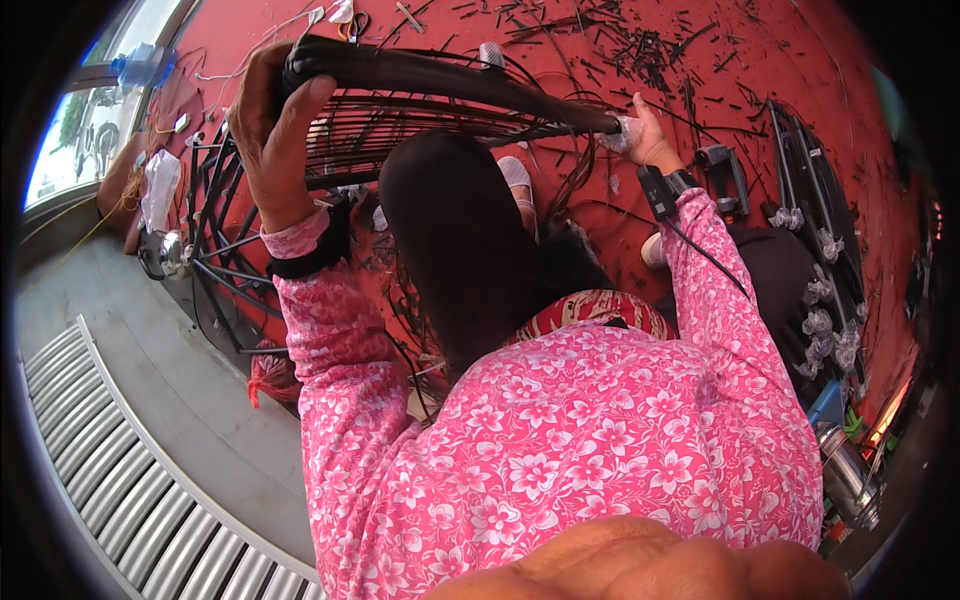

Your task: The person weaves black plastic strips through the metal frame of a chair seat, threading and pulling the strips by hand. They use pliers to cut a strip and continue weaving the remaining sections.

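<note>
Across my lap lies a black tubular frame (440, 75) with rows of thin dark strands along its lower side. My left hand (280, 140) wraps round its thick left end, thumb over the front. At the far end, my right hand (648, 140) holds the frame where clear plastic wrap (622, 135) covers its tip; the thumb points up and some fingers are hidden behind the wrap. Below the frame rises my dark-clothed knee (435, 200). A black strap with a small device (660, 192) and cable sits on my right wrist.
Black scraps (645, 60) litter the red floor (740, 50). Black tubular frames (225, 250) stand at the left, near a roller conveyor (110, 470). At the right lie long black tubes (815, 200) with plastic-wrapped ends. A metal flask (848, 475) is at lower right.
</note>
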Available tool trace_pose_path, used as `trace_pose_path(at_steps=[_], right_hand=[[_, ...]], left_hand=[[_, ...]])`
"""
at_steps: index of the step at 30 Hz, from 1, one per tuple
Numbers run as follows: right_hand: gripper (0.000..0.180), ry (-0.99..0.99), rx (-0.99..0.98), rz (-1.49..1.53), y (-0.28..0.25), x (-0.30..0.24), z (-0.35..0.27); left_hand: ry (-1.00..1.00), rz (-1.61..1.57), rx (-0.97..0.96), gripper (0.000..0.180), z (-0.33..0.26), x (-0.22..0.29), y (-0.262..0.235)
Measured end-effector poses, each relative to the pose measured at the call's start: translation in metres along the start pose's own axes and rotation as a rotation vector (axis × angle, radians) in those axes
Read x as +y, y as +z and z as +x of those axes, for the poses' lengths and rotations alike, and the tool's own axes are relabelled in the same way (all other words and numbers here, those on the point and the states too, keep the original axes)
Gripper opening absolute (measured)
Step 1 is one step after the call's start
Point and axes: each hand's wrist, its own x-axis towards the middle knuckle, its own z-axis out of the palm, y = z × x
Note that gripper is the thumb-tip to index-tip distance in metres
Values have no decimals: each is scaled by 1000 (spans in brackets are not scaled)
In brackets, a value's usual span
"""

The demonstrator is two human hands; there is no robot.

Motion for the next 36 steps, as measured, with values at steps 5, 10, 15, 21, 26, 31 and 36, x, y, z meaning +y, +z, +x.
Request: trace_pose_path(at_steps=[5,10,15,21,26,31,36], right_hand=[[51,-177,274,-205,-21,10,-8],[39,-417,577,-337,-21,38,-30],[38,-551,463,-567,9,39,-34],[38,-407,443,-659,51,50,-42],[33,-545,311,-780,69,58,-44],[29,-634,237,-853,93,54,-43],[26,-597,160,-816,131,61,-60]], left_hand=[[109,105,-48,31,35,-5,28],[6,-103,-159,28,66,-18,68],[190,35,-142,36,79,-22,81],[293,-1,-72,40,79,-31,79],[327,120,-42,41,71,-28,59],[320,83,-17,40,55,-22,45],[332,110,41,39,51,-22,32]])
